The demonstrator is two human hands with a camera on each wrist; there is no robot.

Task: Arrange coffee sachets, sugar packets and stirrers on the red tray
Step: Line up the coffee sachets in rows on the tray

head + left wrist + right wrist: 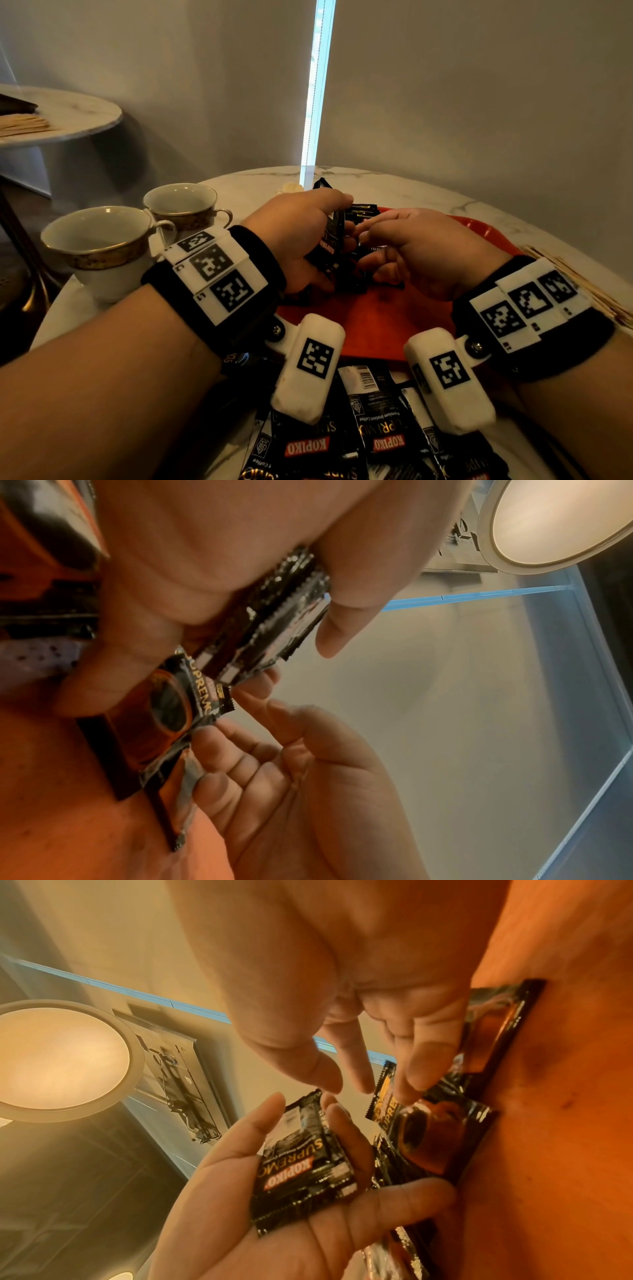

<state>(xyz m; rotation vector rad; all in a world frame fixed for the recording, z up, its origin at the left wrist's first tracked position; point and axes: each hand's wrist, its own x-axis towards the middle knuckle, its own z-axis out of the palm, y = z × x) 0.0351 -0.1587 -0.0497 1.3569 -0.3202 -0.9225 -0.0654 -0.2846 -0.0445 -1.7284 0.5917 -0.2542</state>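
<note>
Over the red tray [376, 322], the left hand [301, 236] clamps a small stack of black coffee sachets [329, 240] between thumb and curled fingers, while the right hand [418, 253], its fingers loosely bent and holding nothing, reaches its fingertips [411, 1085] down to sachets already lying on the tray [435, 1129]. The job looks to be in an early stage: several sachets lie overlapping near the tray's middle and far side, not yet squared into a neat row, and a larger heap of loose sachets [376, 435] waits on the marble surface [428, 192] just off the tray's near edge. A bundle of wooden stirrers [582, 284] lies on the surface just past the tray's right edge, not yet on the tray. No sugar packets can be made out for certain; a pale object beyond the tray's far edge is too small to identify. The stack in the left hand stands on edge above the tray, its long axis running roughly from the tray's near side toward its far side and tilted up, printed faces turned sideways. The sachets on the tray lie flat, though their headings differ from one to the next. 2 gold-rimmed cups [102, 246] stand on the surface to the left of the tray.
</note>
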